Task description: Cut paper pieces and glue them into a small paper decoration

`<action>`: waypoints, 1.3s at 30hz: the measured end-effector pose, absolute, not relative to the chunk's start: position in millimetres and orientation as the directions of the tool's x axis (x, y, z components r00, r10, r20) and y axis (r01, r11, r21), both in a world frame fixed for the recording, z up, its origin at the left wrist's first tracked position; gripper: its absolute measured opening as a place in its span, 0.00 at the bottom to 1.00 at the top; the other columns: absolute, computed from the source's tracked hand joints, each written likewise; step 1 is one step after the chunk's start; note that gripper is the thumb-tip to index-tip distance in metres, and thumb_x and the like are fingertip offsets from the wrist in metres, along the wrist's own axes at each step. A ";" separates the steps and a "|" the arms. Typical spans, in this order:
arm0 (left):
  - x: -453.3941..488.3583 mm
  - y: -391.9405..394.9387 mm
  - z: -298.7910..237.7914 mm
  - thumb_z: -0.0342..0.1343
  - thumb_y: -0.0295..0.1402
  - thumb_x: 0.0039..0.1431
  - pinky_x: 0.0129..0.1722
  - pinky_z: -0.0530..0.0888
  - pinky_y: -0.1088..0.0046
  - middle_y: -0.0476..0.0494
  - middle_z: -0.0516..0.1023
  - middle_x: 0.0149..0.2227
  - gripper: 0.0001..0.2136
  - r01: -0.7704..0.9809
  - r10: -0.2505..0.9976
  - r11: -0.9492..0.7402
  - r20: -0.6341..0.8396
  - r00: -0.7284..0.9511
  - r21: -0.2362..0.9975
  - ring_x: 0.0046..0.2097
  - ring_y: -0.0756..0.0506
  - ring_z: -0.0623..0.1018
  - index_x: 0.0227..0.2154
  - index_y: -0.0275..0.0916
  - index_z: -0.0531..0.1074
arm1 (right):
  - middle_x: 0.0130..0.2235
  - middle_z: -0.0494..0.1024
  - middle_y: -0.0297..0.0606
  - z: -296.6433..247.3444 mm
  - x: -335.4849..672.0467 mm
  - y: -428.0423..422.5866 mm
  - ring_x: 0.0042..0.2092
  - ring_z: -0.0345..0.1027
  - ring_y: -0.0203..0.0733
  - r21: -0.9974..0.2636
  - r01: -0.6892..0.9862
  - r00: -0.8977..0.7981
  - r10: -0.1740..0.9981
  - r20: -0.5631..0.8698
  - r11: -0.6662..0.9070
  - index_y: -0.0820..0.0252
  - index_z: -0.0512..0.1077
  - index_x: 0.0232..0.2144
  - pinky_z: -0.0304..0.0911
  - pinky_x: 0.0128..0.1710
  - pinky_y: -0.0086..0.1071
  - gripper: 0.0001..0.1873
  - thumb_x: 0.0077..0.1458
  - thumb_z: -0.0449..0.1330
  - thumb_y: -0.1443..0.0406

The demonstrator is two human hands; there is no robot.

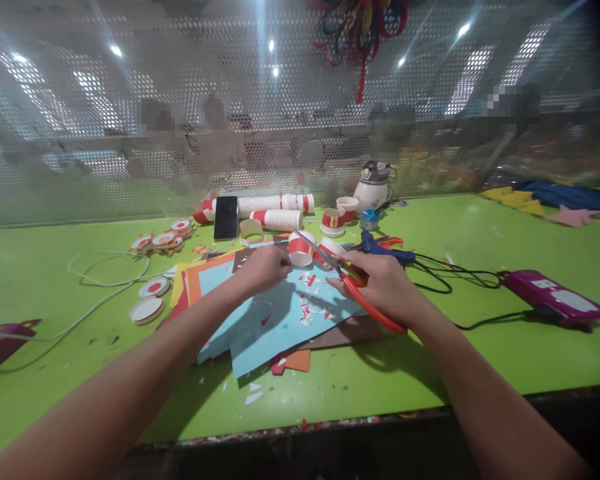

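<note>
While 2 forearms (135, 363) slant inward across the green table (530, 353), the right hand (387, 280) grips orange-handled scissors (353, 290), their blades angled up and left toward a red-and-white paper cup (301, 252). The cup is near the far edge of the light-blue paper (270, 340). Beside it, the left hand (265, 269) curls its fingers; whether they pinch it, I cannot tell.

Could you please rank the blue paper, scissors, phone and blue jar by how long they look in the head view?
Largest to smallest:
1. Blue paper
2. Scissors, partly hidden by the right hand
3. Phone
4. Blue jar
</note>
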State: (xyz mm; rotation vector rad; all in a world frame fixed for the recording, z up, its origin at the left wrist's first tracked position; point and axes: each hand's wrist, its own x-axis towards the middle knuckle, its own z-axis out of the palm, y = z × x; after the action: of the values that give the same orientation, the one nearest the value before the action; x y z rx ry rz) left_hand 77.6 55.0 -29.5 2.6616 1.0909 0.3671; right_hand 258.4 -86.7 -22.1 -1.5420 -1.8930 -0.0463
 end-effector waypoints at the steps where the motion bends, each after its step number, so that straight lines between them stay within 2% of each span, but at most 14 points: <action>1: 88.5 51.2 -31.3 0.51 0.32 0.50 0.30 0.64 0.72 0.43 0.77 0.27 0.08 0.652 0.709 -0.695 0.137 0.692 0.302 0.30 0.45 0.73 0.26 0.39 0.75 | 0.34 0.78 0.40 -22.4 258.8 -86.7 0.32 0.70 0.40 -0.385 0.874 -0.047 0.839 0.542 0.298 0.64 0.73 0.39 0.61 0.33 0.28 0.14 0.48 0.59 0.66; 3: 108.6 44.2 -37.3 0.52 0.35 0.50 0.32 0.65 0.71 0.41 0.77 0.28 0.09 0.673 0.718 -0.689 0.126 0.684 0.270 0.33 0.43 0.74 0.25 0.38 0.75 | 0.31 0.77 0.37 -22.8 259.7 -86.6 0.29 0.67 0.37 -0.389 0.869 -0.027 0.813 0.582 0.307 0.64 0.73 0.38 0.60 0.30 0.27 0.13 0.47 0.60 0.66; 8: 131.9 38.1 -53.4 0.59 0.39 0.41 0.35 0.68 0.69 0.38 0.76 0.36 0.12 0.725 0.747 -0.661 0.072 0.661 0.195 0.38 0.40 0.74 0.29 0.37 0.73 | 0.27 0.75 0.36 -21.2 261.6 -87.9 0.25 0.63 0.34 -0.383 0.866 0.004 0.761 0.649 0.322 0.65 0.73 0.36 0.58 0.27 0.25 0.13 0.47 0.61 0.64; 16: 123.9 44.3 -61.3 0.54 0.35 0.47 0.30 0.67 0.74 0.44 0.76 0.30 0.07 0.710 0.723 -0.673 -0.016 0.691 0.209 0.33 0.46 0.74 0.28 0.39 0.73 | 0.28 0.75 0.34 -19.7 259.8 -91.3 0.26 0.63 0.33 -0.391 0.844 -0.016 0.746 0.666 0.367 0.64 0.72 0.33 0.58 0.28 0.24 0.09 0.45 0.62 0.68; 23: 105.2 39.1 -59.0 0.56 0.31 0.42 0.30 0.65 0.74 0.43 0.77 0.30 0.10 0.618 0.636 -0.751 0.003 0.772 0.231 0.33 0.45 0.73 0.31 0.38 0.76 | 0.27 0.74 0.35 -21.2 259.6 -88.6 0.25 0.63 0.33 -0.377 0.850 -0.030 0.748 0.663 0.368 0.65 0.72 0.35 0.59 0.27 0.25 0.11 0.47 0.61 0.65; 28: 95.4 36.4 -52.6 0.53 0.29 0.45 0.28 0.63 0.75 0.45 0.77 0.26 0.07 0.570 0.593 -0.778 0.008 0.805 0.262 0.29 0.47 0.73 0.26 0.38 0.76 | 0.27 0.74 0.36 -23.0 259.5 -87.4 0.24 0.62 0.33 -0.363 0.860 -0.040 0.757 0.652 0.358 0.65 0.72 0.36 0.58 0.26 0.25 0.12 0.48 0.60 0.64; 32: 88.2 34.3 -49.2 0.51 0.29 0.48 0.28 0.64 0.75 0.45 0.77 0.26 0.08 0.574 0.608 -0.770 0.049 0.792 0.277 0.29 0.48 0.73 0.27 0.37 0.76 | 0.26 0.74 0.35 -23.9 259.4 -87.8 0.24 0.61 0.33 -0.362 0.865 -0.040 0.766 0.641 0.348 0.64 0.72 0.35 0.58 0.25 0.25 0.12 0.48 0.60 0.64; 39: 83.4 35.5 -53.2 0.52 0.30 0.47 0.29 0.64 0.75 0.44 0.77 0.30 0.10 0.613 0.652 -0.746 0.098 0.752 0.259 0.31 0.47 0.73 0.31 0.37 0.76 | 0.26 0.74 0.35 -25.4 258.9 -87.4 0.24 0.62 0.33 -0.359 0.861 -0.043 0.754 0.656 0.362 0.65 0.73 0.35 0.58 0.26 0.26 0.12 0.48 0.60 0.63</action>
State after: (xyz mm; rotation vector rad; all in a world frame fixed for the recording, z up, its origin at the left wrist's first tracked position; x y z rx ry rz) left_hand 83.4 35.5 -53.2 2.7400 1.0018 0.2695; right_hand 258.9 -87.4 -25.4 -1.4164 -1.8159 -0.1671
